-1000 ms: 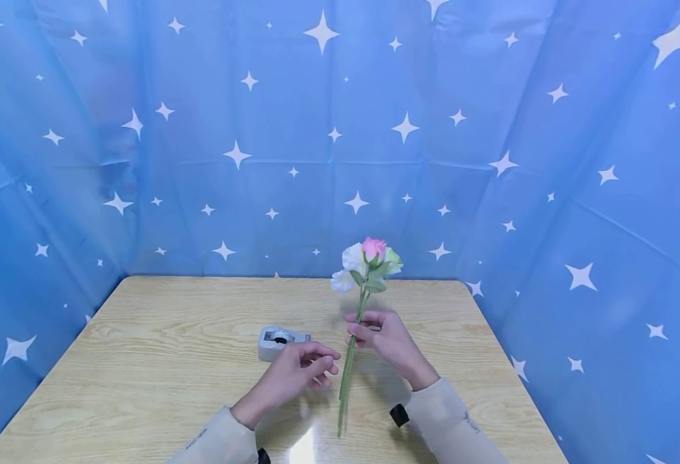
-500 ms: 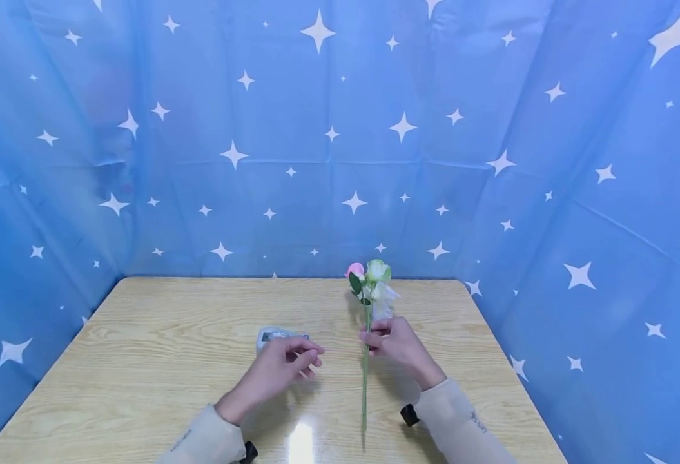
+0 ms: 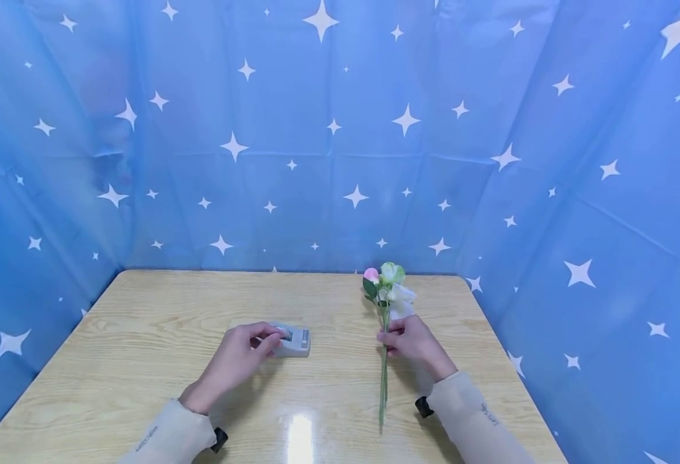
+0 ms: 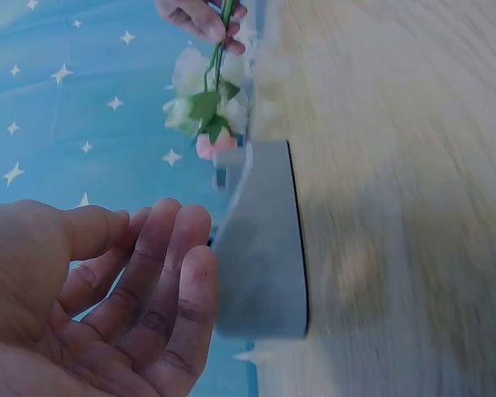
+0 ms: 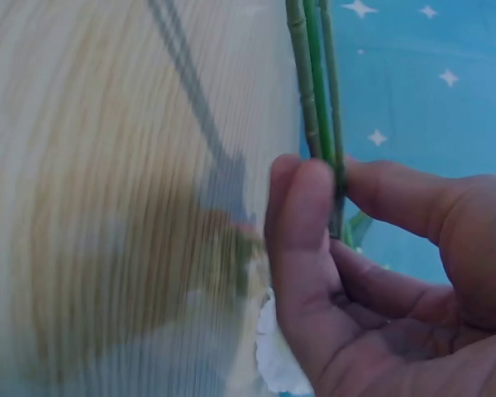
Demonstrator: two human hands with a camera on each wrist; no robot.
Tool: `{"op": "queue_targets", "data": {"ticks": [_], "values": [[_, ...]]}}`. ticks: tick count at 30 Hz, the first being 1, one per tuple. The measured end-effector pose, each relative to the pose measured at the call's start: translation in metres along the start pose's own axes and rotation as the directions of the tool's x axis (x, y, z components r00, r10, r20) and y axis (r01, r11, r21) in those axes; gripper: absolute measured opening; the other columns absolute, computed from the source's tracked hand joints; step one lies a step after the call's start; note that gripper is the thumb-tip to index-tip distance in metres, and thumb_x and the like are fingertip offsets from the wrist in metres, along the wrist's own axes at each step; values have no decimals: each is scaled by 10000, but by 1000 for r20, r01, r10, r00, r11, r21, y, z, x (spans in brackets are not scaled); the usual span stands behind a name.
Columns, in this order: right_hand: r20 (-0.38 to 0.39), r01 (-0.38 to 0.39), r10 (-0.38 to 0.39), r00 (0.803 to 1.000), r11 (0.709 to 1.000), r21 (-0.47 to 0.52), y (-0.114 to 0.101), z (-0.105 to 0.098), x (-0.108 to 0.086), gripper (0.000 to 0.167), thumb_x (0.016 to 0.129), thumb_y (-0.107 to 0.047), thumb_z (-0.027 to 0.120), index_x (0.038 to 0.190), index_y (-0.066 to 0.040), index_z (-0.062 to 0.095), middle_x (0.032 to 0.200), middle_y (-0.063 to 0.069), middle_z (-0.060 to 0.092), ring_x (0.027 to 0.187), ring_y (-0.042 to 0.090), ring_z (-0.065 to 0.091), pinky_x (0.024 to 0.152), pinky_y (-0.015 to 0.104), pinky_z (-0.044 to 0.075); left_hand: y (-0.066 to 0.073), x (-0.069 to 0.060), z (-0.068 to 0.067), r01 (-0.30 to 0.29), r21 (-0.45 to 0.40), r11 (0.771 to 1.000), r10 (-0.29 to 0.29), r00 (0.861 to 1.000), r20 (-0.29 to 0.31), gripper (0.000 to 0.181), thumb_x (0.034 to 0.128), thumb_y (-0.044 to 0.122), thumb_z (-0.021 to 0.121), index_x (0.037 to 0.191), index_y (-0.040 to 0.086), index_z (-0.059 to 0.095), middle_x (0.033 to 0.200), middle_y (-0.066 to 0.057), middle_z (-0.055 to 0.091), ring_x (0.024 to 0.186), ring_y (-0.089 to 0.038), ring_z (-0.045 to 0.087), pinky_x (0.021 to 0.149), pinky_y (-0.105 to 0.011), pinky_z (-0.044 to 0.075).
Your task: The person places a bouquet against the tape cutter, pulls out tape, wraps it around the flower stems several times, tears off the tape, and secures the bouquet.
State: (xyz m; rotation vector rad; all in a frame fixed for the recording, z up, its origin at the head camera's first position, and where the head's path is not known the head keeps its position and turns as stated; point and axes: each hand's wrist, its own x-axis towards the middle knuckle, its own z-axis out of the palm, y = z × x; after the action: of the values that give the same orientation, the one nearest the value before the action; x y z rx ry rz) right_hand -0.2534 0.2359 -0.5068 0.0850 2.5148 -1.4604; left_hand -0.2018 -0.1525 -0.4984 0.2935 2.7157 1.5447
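My right hand pinches the green stems of a small bunch of flowers between thumb and fingers. White and pale green blooms and a pink rose top the bunch, which stands nearly upright over the table. At a grey tape dispenser, my left hand has its fingertips over the tape roll end. The left wrist view shows those fingers loosely bent beside the dispenser's side, gripping nothing visible; whether they touch it I cannot tell.
Both hands work above a light wood-grain table. A blue curtain with white stars encloses its back and sides. Glare from a light lies near the front of the tabletop.
The left hand has moved left, from beside the stems to the tape dispenser. The right hand has shifted right with the flowers, which have turned so the pink rose is now on the left.
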Motion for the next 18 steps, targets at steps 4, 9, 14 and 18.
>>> {"op": "queue_targets", "data": {"ticks": [4, 9, 14, 18], "values": [[-2, 0, 0, 1000, 997, -71, 7, -5, -1, 237, 1085, -121, 841, 1220, 71, 805, 1049, 159, 791, 854, 193, 809, 813, 389, 742, -6, -3, -7, 4, 20, 1000, -3, 1000, -20, 160, 1146, 152, 762, 1249, 99, 871, 1107, -80, 876, 853, -207, 776, 637, -233, 603], [-8, 2, -3, 1000, 992, -127, 11, -12, -4, 372, 1096, -175, 836, 1357, 83, 775, 1101, 159, 815, 863, 211, 810, 803, 402, 732, -9, -4, -18, 13, 34, 999, -12, 999, -38, 183, 1172, 163, 728, 1279, 100, 862, 1071, -67, 869, 878, -244, 804, 649, -242, 611], [-13, 20, -22, 1000, 988, -154, 11, -17, -9, 422, 1104, -192, 822, 1416, 84, 756, 1092, 140, 824, 840, 207, 781, 743, 359, 666, -15, -5, -26, 24, 43, 999, -22, 998, -60, 192, 1181, 181, 718, 1283, 97, 858, 1093, -85, 875, 888, -246, 826, 690, -262, 644], [-16, 39, -43, 999, 980, -197, 12, -22, -11, 457, 1104, -212, 824, 1438, 90, 742, 1154, 139, 828, 912, 204, 777, 790, 380, 661, -21, -6, -31, 35, 56, 998, -31, 996, -79, 197, 1181, 158, 708, 1295, 89, 853, 1122, -95, 883, 889, -216, 839, 698, -258, 648]]}}
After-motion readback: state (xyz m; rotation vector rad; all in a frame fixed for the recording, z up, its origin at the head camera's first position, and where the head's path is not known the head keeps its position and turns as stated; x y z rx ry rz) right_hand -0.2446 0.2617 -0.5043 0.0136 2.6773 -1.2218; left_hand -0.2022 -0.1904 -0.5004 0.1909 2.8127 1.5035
